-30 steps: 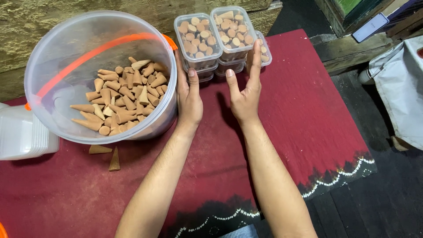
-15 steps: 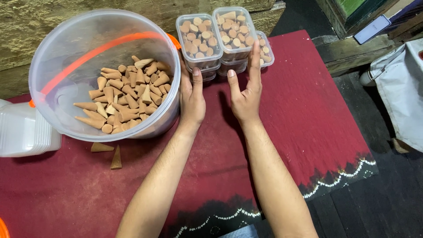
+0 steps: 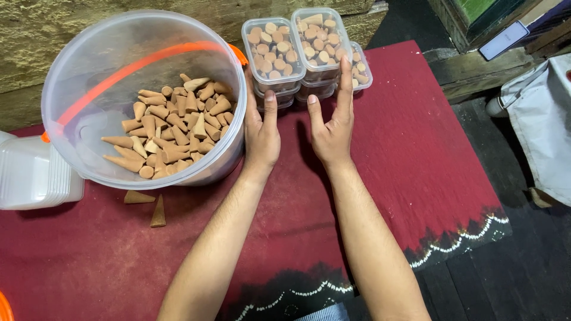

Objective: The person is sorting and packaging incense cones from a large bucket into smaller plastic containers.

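Both hands are open, fingers straight and pointing away from the person, gripping nothing. The left hand [image 3: 262, 134] lies flat between the clear plastic bucket [image 3: 89, 53] and the stacked clear boxes [image 3: 306, 53], its fingertips at the near edge of the left stack. The right hand [image 3: 331, 128] stands on its edge just beside it, forefinger laid along the side of the right stack and thumb spread toward the left hand. The boxes, packed with tan cones standing upright, sit in stacks at the far edge of the worktop [image 3: 416, 154], which is covered by a red cloth with a dark patterned border. The bucket, with an orange handle, holds a loose heap of cones [image 3: 169, 128]. Two stray cones [image 3: 148, 205] lie on the cloth just in front of the bucket, and a stack of white lids [image 3: 33, 178] sits at its left.
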